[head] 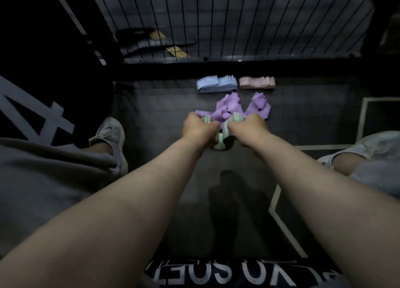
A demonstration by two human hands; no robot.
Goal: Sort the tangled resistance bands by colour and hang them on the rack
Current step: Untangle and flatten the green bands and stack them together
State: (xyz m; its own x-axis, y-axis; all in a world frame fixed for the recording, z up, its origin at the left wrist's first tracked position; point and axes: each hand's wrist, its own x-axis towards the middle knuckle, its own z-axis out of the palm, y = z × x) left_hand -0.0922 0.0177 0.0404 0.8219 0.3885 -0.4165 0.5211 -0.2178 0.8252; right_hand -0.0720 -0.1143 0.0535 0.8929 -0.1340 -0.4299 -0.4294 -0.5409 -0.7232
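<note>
mid-frame on the floor: green band in both fists, purple heap beside it

low in the centre of the frame, on the dark floor [151,106], both hands are at the tangle. the left hand [198,128] and the right hand [249,130] each have their fingers curled tight round a pale green band [223,136], gripping it side by side, its loop sagging between the wrists. it touches the heap of purple bands [229,110] just above the knuckles.

my guess is that sorting is well along: a folded blue stack [216,84] and a folded pink stack [257,82] lie side by side further up, near the foot of the wire rack [216,17]. next, the green wants drawing clear of the purple without dragging the heap, then folding.

no bin or box shows. the rack carries no coloured bands that i can see, only dark shapes behind its wires, too dim to name.
</note>
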